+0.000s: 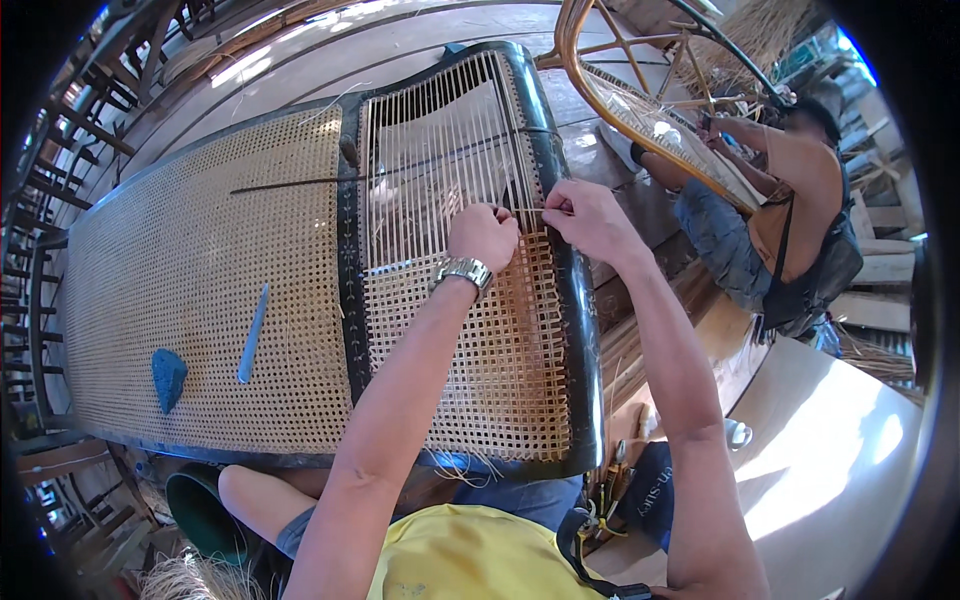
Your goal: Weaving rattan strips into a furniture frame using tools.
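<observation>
A dark wooden frame [583,330] lies before me, holding a partly woven cane panel [470,370]. Its near part is a close mesh; toward the far end only parallel strands [420,170] run lengthwise. My left hand [482,240], with a metal watch on the wrist, pinches a thin cane strand [530,210] at the edge of the weave. At the frame's right rail, my right hand [592,222] has thumb and fingers closed on the same strand, which spans the short gap between both hands. A thin dark rod [290,185] crosses onto the strands from the left.
A finished cane panel [200,260] fills the left; on it lie a blue wedge-shaped piece [168,380] and a flat pale-blue pointed strip [253,335]. Another person [790,200] sits at right beside a curved cane frame [590,85]. A dark green bucket [205,515] stands lower left.
</observation>
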{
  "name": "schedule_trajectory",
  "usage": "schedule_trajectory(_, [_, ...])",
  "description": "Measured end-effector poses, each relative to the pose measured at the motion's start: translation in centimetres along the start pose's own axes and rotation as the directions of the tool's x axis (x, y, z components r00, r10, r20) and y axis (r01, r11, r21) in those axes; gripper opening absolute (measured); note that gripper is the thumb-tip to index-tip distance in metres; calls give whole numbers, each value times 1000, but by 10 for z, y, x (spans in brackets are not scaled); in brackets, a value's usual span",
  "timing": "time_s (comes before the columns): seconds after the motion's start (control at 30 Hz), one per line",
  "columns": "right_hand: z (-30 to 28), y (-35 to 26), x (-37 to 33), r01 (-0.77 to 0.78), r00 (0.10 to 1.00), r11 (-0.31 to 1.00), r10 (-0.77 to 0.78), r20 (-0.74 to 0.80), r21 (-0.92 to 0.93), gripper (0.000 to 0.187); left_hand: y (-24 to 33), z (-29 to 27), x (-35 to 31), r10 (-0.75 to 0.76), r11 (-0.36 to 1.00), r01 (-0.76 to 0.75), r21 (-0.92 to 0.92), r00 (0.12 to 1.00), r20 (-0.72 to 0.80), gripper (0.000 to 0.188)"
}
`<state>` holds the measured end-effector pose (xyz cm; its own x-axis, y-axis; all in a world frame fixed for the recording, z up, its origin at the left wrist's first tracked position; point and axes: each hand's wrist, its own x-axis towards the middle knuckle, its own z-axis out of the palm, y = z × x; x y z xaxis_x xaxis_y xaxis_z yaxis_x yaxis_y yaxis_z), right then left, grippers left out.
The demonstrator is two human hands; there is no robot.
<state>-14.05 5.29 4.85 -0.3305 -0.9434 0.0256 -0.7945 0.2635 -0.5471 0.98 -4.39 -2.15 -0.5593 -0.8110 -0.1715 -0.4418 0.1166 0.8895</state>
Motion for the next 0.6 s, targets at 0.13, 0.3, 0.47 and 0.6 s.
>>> schedule_trajectory(0.13, [3,-4,-2,-12,1000,1000,11,-15,-25,11,3,-9,1,-247,885,290,-364,956,160,12])
schedule_trajectory(0.3, [2,-4,2,8,1000,1000,-8,-15,-21,10,-6,-19,1,-257,718,430,-547,895,365,13])
schedule_trajectory(0.47, [5,-4,4,73,997,997,-72,22,-18,14,-9,-17,-12,-226,787,303,-537,952,206,12])
schedule_trajectory(0.6, [-11,1,-8,-14,997,1000,15,71,-11,20,-16,-22,-11,-200,801,239,-550,971,131,14])
